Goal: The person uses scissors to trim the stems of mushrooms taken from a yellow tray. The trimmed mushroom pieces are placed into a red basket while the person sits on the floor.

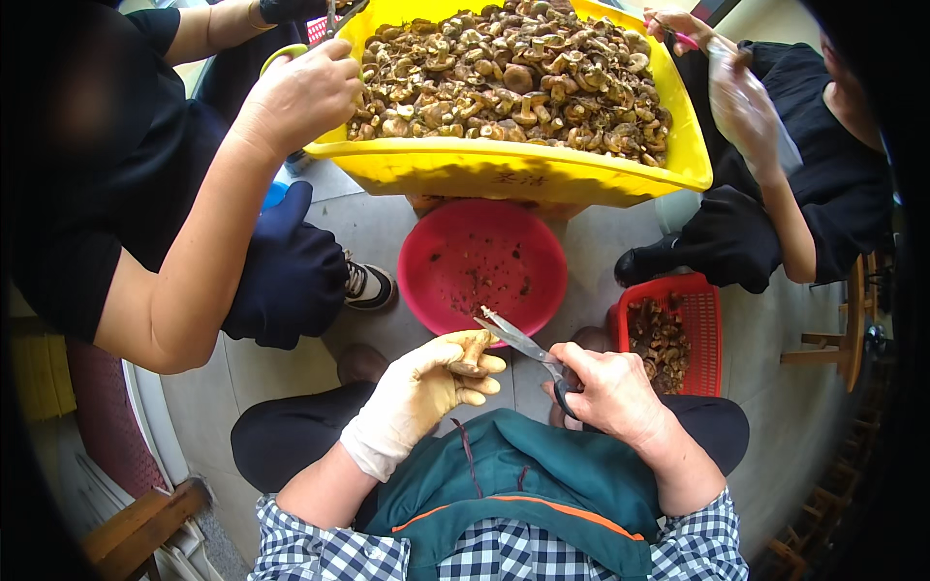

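Note:
My left hand (429, 388), in a pale rubber glove, holds a brown mushroom (472, 356) with its stem up and its cap down. My bare right hand (610, 392) grips dark-handled scissors (530, 348), whose blades are parted beside the stem's upper end. A small pale piece shows at the tip of one blade. Beneath the scissors, on the floor, a pink-red plastic basin (479, 261) has dark scraps scattered in its bottom. Beyond it a large yellow plastic tub (508, 163) is heaped with mushrooms (523, 80).
A red plastic basket (712, 341) with mushrooms stands on the floor at the right. One person's hand (305, 94) is at the tub's left side; another's gloved hand (748, 109) is at the right. Wooden furniture (843, 348) stands at the far right.

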Available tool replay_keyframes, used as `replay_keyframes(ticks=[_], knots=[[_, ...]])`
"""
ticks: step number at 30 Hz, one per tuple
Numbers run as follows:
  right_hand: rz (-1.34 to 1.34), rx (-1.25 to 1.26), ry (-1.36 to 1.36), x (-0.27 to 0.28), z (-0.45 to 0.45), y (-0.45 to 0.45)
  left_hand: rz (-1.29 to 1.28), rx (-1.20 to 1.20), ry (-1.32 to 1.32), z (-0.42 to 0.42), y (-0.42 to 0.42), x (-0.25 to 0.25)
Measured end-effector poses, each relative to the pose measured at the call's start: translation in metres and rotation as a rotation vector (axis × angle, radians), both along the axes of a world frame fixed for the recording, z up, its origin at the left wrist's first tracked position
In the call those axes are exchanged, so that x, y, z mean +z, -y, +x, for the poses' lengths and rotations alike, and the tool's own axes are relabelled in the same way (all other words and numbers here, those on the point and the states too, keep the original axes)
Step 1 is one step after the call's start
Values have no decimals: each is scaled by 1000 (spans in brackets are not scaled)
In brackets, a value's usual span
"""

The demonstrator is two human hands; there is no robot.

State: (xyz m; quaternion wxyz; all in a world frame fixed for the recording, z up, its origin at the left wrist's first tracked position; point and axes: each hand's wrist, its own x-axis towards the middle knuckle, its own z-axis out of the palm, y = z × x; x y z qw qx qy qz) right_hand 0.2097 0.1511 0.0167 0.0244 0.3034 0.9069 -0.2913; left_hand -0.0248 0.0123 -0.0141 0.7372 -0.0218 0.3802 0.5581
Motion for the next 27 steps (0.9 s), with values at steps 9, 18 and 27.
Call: replay_keyframes(ticks=[9, 18, 27], knots=[[-74, -71, -5, 0, 1, -2, 47, 70, 118, -1, -1, -5], [-23, -160, 17, -1, -4, 0, 94, 30, 41, 3, -6, 3], [-479, -225, -286, 6, -32, 1, -34, -218, -324, 7, -4, 27]])
